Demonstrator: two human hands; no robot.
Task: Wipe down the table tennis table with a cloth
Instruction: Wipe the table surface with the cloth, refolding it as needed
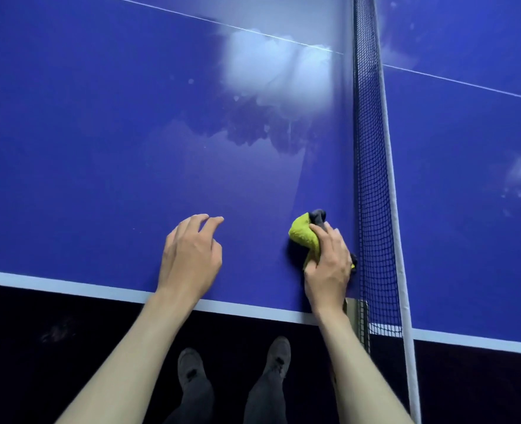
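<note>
The right hand [328, 264] gripped a bunched cloth [303, 237], yellow-green with a dark part showing at its far end, fingers curled over it and pressing it onto the blue table [84, 133] close to the near white edge line [69, 290] and just beside the net [372, 179]. The left hand [190, 258] was over the table to the left of the cloth, well apart from it, fingers loosely bent and spread, holding nothing; whether its fingertips touched the surface could not be told. Farther across the table, pale smears and bright glare lay near the thin centre line [253, 31]. Below the table edge, two dark shoes [279, 354] stood on a dark floor [38, 347].
</note>
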